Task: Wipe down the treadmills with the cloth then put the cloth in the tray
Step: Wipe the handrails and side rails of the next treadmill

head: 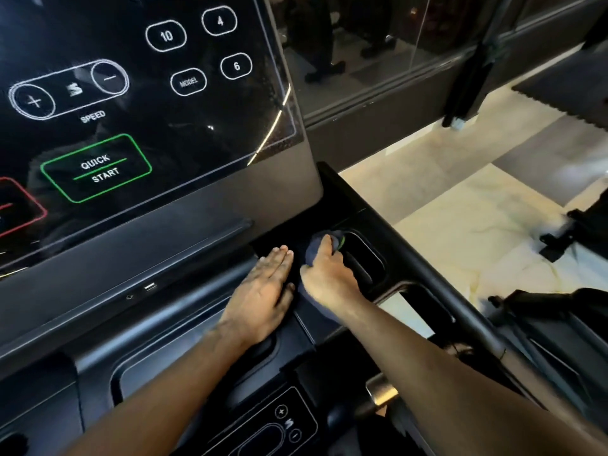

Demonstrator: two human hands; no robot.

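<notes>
nearest the camera, a small control panel (279, 422) with plus and minus marks is being cut off by the bottom edge, and two bare forearms are being stretched forward above it. the left hand (266, 291) is being laid flat, palm down, on the dark ledge of the treadmill (197, 225) just under its screen. its fingers (279, 258) are being held straight and close together, with nothing in them. just beside it, the right hand (329, 274) is being curled round a dark blue cloth (312, 253), the fingers bent over the bunched fabric.

the cloth is being pressed down at the near left rim of a recessed tray (368, 261). its long axis is lying near to far: one end is showing under the wrist, and the other is bulging out past the fingertips toward the tray. most of the cloth is being hidden by the hand. a small green patch at its far end is too blurred to be identified, and whether the cloth is reaching inside the tray cannot be told.

farther on, the screen (131, 93) is showing "quick start" and "speed" markings, with its left side being cut off. beyond it to the right, a pale floor (460, 209) and a glass wall (362, 60) are being shown, with dim reflections that cannot be made out.
</notes>
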